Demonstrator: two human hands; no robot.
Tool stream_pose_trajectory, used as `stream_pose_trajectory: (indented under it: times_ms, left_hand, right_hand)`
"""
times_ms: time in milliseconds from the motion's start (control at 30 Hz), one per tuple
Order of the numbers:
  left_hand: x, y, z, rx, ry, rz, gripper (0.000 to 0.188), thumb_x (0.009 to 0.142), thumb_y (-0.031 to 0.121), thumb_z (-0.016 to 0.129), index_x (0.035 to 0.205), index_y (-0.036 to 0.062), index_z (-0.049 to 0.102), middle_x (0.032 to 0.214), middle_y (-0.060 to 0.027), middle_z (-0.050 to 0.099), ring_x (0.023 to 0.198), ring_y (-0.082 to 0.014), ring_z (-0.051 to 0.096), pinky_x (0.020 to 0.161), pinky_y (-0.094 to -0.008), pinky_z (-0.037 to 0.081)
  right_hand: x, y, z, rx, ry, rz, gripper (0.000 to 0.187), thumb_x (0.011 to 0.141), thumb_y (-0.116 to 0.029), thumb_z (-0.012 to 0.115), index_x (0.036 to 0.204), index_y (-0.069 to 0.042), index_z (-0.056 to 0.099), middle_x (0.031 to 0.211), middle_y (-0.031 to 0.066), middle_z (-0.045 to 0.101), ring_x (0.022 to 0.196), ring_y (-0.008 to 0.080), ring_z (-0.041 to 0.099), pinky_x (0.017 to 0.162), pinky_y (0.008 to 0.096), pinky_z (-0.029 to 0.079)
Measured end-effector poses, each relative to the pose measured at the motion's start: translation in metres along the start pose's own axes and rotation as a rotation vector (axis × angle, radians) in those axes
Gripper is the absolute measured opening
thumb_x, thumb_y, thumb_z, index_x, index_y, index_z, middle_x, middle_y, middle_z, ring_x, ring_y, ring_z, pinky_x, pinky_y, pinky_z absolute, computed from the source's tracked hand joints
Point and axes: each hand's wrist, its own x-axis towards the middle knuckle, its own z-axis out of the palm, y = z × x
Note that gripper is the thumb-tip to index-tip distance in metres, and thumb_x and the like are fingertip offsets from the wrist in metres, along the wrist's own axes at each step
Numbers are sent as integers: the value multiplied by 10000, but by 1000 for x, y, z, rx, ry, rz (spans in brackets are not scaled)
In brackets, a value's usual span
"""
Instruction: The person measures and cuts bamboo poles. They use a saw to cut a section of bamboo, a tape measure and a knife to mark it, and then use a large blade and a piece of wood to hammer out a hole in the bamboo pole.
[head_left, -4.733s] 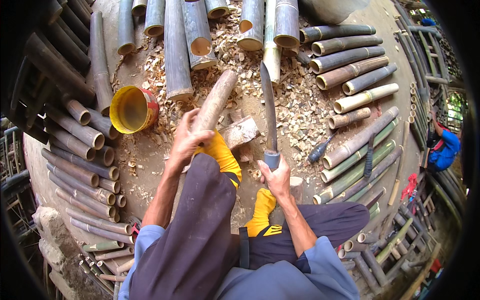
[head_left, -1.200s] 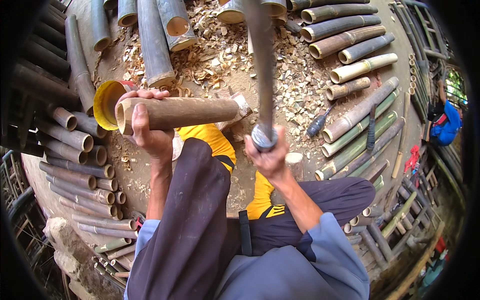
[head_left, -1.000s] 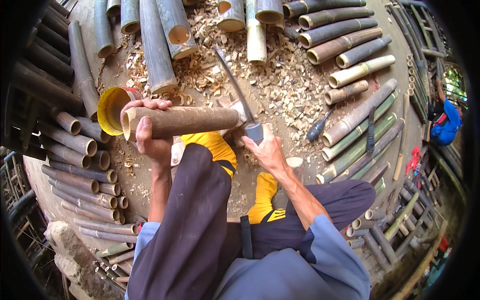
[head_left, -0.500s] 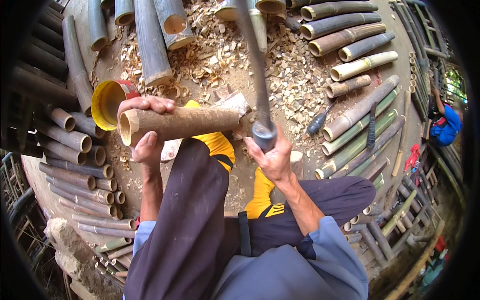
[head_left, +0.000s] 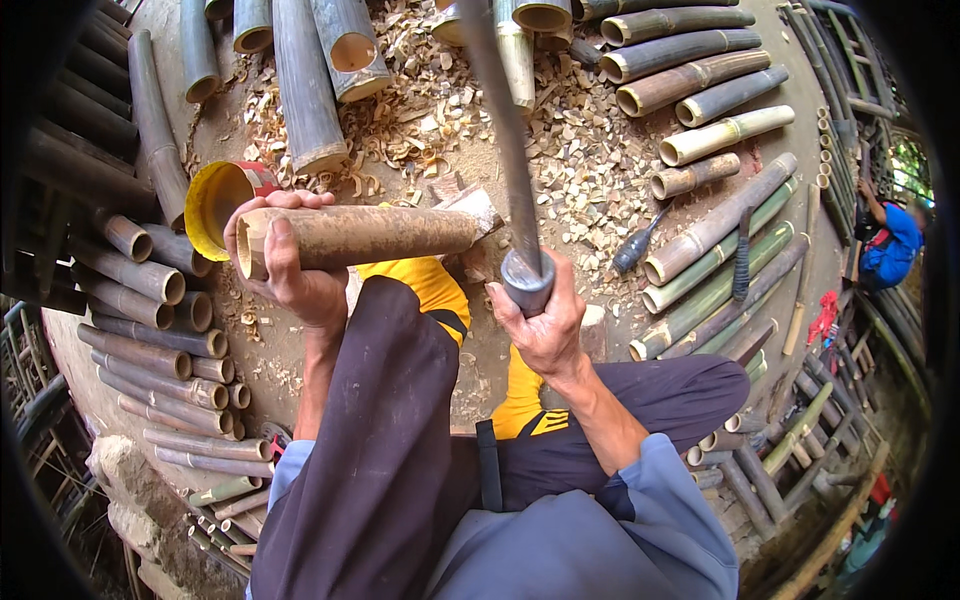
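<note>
My left hand (head_left: pixel 300 275) is wrapped round the near-left end of a short brown bamboo tube (head_left: pixel 390 233), its thumb lying over the side by the open mouth. The tube lies almost level, its right end against a pale wooden block (head_left: pixel 478 207). In my right hand (head_left: pixel 550 330), closed around a dark round handle, is a machete (head_left: pixel 512 150). Its long blade points up and away from me, a little right of the tube and apart from it. The blade is somewhat blurred.
A yellow and red tin (head_left: pixel 205 212) stands behind my left hand. Wood chips (head_left: pixel 590 150) cover the ground ahead. Bamboo tubes (head_left: pixel 700 85) lie in rows on both sides. A black-handled tool (head_left: pixel 632 248) rests at right. Another person (head_left: pixel 890 245) sits far right.
My left hand has turned around the tube, its thumb coming up from below onto the side. The tube looks rolled and slightly lower at its left end. The machete has shifted slightly.
</note>
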Motion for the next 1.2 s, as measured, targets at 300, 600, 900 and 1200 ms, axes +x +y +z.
stream_pose_trajectory:
  times_ms: [300, 600, 900, 1200]
  left_hand:
    - [-4, 4, -6, 3, 12, -34, 392, 717, 152, 542, 1071, 22, 434, 818, -149, 535, 721, -257, 566, 720, -409, 515]
    - [-2, -1, -9, -107, -301, -35, 462, 677, 216, 598, 1058, 23, 421, 826, -141, 515, 769, -263, 551, 765, -453, 488]
    - [8, 5, -22, 140, -341, -105, 549, 659, 304, 610, 1070, -28, 462, 938, -146, 521, 873, -245, 538, 804, -377, 453]
    - [1, 9, -6, -10, -7, -87, 387, 803, 290, 525, 1097, 44, 471, 871, -118, 508, 826, -242, 549, 822, -454, 489]
  right_hand:
    - [-5, 36, 12, 26, -222, 319, 358, 807, -205, 689, 1021, -3, 484, 773, 129, 643, 692, 237, 667, 580, 323, 518]
    - [3, 80, 20, -31, -376, 420, 320, 820, -228, 652, 964, 18, 507, 750, 175, 655, 680, 285, 676, 571, 357, 521]
    - [-18, 89, 26, -69, -314, 295, 319, 786, -162, 692, 950, -3, 470, 735, 172, 642, 643, 287, 670, 552, 371, 535]
    - [-3, 14, 5, 115, -27, 103, 313, 799, -180, 702, 944, 2, 492, 698, 97, 606, 609, 154, 618, 557, 304, 499]
